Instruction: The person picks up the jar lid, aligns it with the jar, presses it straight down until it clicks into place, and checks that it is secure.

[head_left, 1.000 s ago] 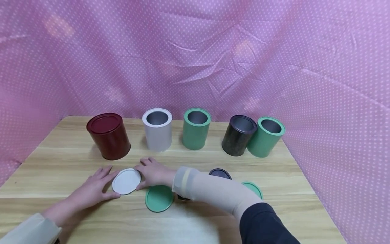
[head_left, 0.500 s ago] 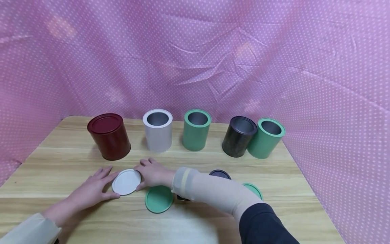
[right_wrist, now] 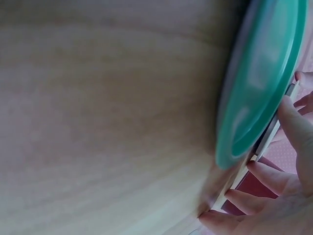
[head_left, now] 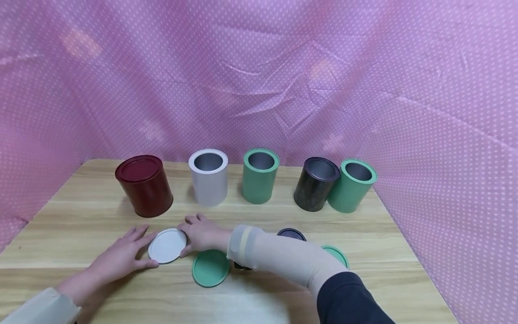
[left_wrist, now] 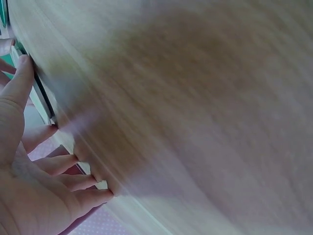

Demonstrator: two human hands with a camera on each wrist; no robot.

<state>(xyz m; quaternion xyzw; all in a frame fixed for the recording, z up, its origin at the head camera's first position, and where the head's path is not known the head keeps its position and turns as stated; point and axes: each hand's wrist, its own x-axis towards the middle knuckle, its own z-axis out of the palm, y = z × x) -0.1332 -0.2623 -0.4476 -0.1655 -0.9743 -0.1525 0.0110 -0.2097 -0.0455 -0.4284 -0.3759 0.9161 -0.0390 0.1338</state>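
A round white lid (head_left: 167, 246) lies on the wooden table between my hands. My left hand (head_left: 119, 254) has its thumb and forefinger spread along the lid's left edge, the other fingertips on the wood. From the opposite side my right hand (head_left: 203, 234) touches the lid's right edge, thumb nearer me and fingers beyond. Fingers on both hands are mostly straight. A green lid (head_left: 210, 268) sits just below the right hand; in the right wrist view that green lid (right_wrist: 264, 83) looms large. In the left wrist view the white lid shows only as a thin edge.
Along the back stand a dark red can (head_left: 146, 189), an open white can (head_left: 209, 182), a green can (head_left: 259, 182), a dark can (head_left: 313, 189) and another green can (head_left: 350, 193). My right forearm partly covers a dark lid (head_left: 292, 233) and a second green lid (head_left: 337, 254).
The whole scene sits slightly lower in the head view, as the camera tilts a little. Both hands and the white lid keep their places on the table.
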